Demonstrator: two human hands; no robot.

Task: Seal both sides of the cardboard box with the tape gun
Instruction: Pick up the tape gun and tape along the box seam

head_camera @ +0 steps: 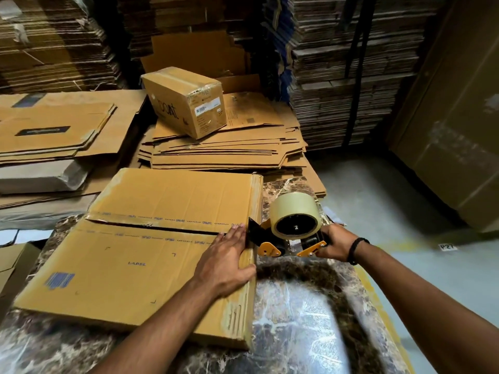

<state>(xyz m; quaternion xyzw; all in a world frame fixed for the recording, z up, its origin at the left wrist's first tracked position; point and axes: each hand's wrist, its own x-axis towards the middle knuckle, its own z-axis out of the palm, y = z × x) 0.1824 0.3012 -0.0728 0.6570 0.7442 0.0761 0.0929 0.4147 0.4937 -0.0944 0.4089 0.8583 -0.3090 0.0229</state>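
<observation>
A flat brown cardboard box (129, 271) lies on a marble table (297, 319), its two top flaps meeting at a seam that runs left to right. My left hand (226, 263) presses flat on the box's right end, fingers spread, right beside the seam. My right hand (333, 245) grips the handle of the tape gun (289, 233), which carries a roll of clear tape (294, 214). The gun's black front edge sits against the box's right edge at the seam, touching my left fingertips.
Stacks of flattened cartons (224, 149) lie behind the table, with a small sealed box (186, 101) on top. More flat cardboard (54, 130) is piled at the left. Tall pallets of cardboard (345, 71) rise at the back. Grey floor (391, 201) lies to the right.
</observation>
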